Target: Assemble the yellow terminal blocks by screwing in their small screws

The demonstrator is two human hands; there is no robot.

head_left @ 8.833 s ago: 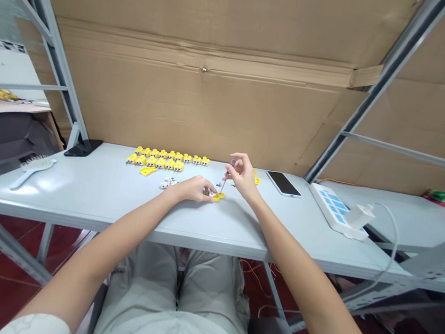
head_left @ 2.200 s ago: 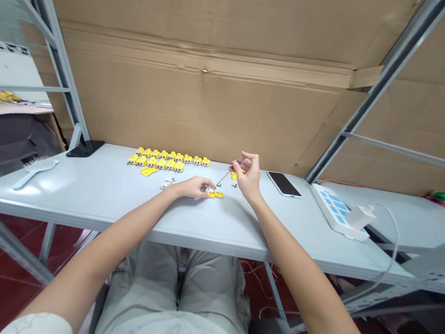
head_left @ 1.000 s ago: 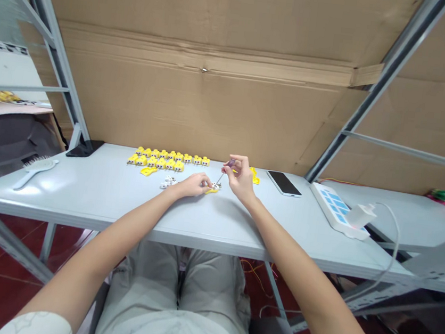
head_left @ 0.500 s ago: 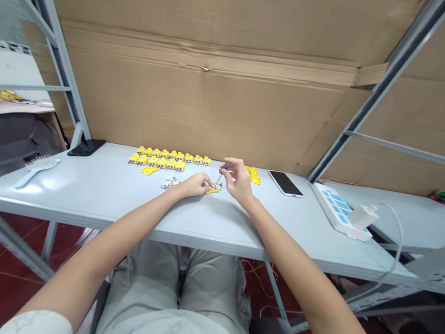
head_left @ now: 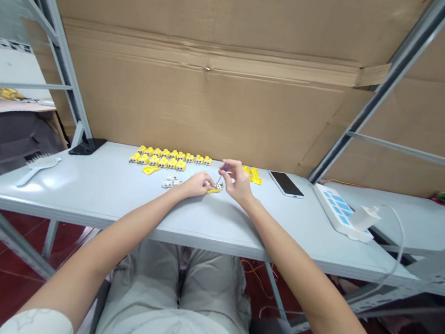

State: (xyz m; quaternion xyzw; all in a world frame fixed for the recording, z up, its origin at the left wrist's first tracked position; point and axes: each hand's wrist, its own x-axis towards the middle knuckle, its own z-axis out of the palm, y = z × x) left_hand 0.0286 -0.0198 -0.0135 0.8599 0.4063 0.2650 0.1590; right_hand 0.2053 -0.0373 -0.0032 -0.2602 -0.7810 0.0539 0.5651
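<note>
My right hand (head_left: 237, 180) is closed on a thin screwdriver (head_left: 219, 178), its dark purplish handle between the fingertips and its shaft slanting down. Under the tip lies a small yellow and white plastic piece (head_left: 214, 190), partly hidden by my fingers. My left hand (head_left: 197, 184) pinches this piece from the left, against the table. Just left of that hand sits a small heap of white parts (head_left: 170, 182). Two rows of yellow pieces with white fronts (head_left: 162, 161) stand behind, and a loose flat yellow part (head_left: 150, 170) lies before them. Beyond my right hand are several yellow parts (head_left: 254, 175).
A smartphone (head_left: 286, 184) lies right of the yellow parts. Farther right is a white power strip (head_left: 340, 211) with a plugged-in charger (head_left: 364, 217) and cable. A hairbrush (head_left: 39, 168) rests at the left. Cardboard (head_left: 197, 110) walls the table's back between metal posts.
Both hands stay in nearly the same place, with the screwdriver still on the small piece. The whole view has shifted very slightly.
</note>
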